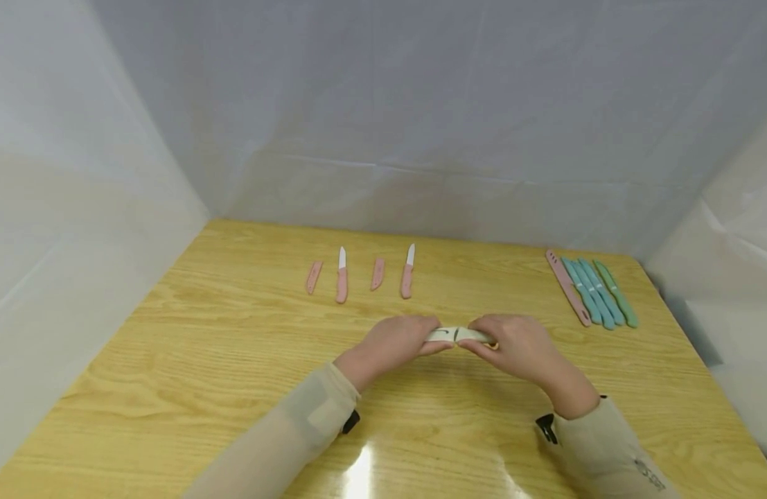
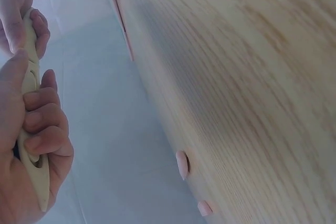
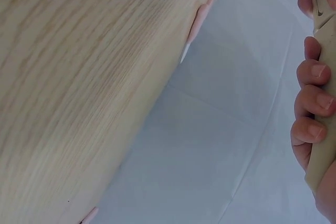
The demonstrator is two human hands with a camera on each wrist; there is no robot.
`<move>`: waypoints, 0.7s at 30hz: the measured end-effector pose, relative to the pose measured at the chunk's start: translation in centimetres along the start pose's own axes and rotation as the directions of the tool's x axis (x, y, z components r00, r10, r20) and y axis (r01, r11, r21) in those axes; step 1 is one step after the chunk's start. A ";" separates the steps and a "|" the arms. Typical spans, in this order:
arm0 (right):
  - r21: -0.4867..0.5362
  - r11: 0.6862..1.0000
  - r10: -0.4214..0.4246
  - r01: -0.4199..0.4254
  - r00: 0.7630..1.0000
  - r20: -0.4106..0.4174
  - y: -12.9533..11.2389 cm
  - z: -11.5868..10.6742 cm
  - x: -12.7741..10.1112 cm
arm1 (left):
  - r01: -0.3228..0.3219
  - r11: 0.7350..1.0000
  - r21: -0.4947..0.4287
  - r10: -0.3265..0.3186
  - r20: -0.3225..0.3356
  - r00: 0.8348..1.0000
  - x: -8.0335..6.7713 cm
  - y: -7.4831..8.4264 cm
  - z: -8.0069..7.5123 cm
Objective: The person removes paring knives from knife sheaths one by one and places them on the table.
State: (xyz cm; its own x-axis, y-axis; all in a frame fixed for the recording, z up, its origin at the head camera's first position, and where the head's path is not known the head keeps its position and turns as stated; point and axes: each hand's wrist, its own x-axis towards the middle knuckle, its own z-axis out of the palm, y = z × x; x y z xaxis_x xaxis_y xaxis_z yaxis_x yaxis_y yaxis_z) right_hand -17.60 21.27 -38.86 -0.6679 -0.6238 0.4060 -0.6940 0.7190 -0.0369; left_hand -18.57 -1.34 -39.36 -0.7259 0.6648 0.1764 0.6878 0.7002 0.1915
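Both hands hold one cream-coloured knife in its sheath (image 1: 447, 335), raised over the middle of the table. My left hand (image 1: 395, 341) grips its left half, thumb along it and fingers curled round it in the left wrist view. The right half is in my right hand (image 1: 519, 346), whose fingers wrap the cream knife (image 3: 326, 56) in the right wrist view. A dark seam line crosses it between the hands. Whether sheath and handle are fully together, I cannot tell.
Beyond the hands lie two pink knives (image 1: 341, 285) with bare white blades, and two pink sheaths (image 1: 314, 277) beside them. At the right, a long pink piece (image 1: 567, 287), blue knives (image 1: 598, 298) and a green knife (image 1: 616, 296) lie side by side. White sheeting (image 1: 383, 125) surrounds the wooden table (image 1: 202, 360).
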 end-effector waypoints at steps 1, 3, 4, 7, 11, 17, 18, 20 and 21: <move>0.001 1.000 -0.001 0.001 1.000 0.001 0.0 0.0 0.0 | 0.002 1.000 -0.003 -0.002 0.003 1.000 0.0 0.0 0.0; 0.003 1.000 0.000 0.000 1.000 0.005 0.0 0.0 0.0 | 0.001 1.000 -0.008 -0.001 0.003 1.000 0.0 0.0 -0.1; 0.004 1.000 -0.001 0.001 1.000 0.008 0.1 0.0 0.0 | 0.000 1.000 -0.006 0.000 0.002 1.000 0.0 0.0 -0.1; 0.005 1.000 -0.004 0.004 1.000 0.015 0.1 0.0 0.0 | -0.005 1.000 0.002 0.005 -0.006 1.000 -0.1 0.0 0.0; -0.002 1.000 -0.008 0.008 1.000 0.014 0.2 0.1 0.0 | -0.013 1.000 0.022 0.014 -0.020 1.000 -0.2 0.0 0.2; -0.001 1.000 -0.010 0.010 1.000 0.012 0.2 0.1 0.0 | -0.016 1.000 0.013 0.016 -0.017 1.000 -0.2 -0.1 0.2; 0.000 1.000 -0.011 0.011 1.000 0.013 0.2 0.1 0.0 | -0.015 1.000 0.007 0.015 -0.015 1.000 -0.2 -0.1 0.2; -0.003 1.000 -0.013 0.013 1.000 0.014 0.1 0.1 0.0 | -0.014 1.000 0.000 0.014 -0.008 1.000 -0.2 -0.1 0.2; -0.004 1.000 -0.014 0.014 1.000 0.016 0.1 0.1 0.0 | -0.014 1.000 -0.004 0.014 -0.005 1.000 -0.2 -0.1 0.2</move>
State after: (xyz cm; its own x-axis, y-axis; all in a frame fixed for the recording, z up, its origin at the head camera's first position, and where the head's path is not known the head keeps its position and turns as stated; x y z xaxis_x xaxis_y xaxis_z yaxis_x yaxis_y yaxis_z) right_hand -17.74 21.32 -38.94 -0.6622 -0.6385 0.3921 -0.7022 0.7115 -0.0272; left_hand -18.48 -1.51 -39.63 -0.7163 0.6731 0.1841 0.6978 0.6898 0.1929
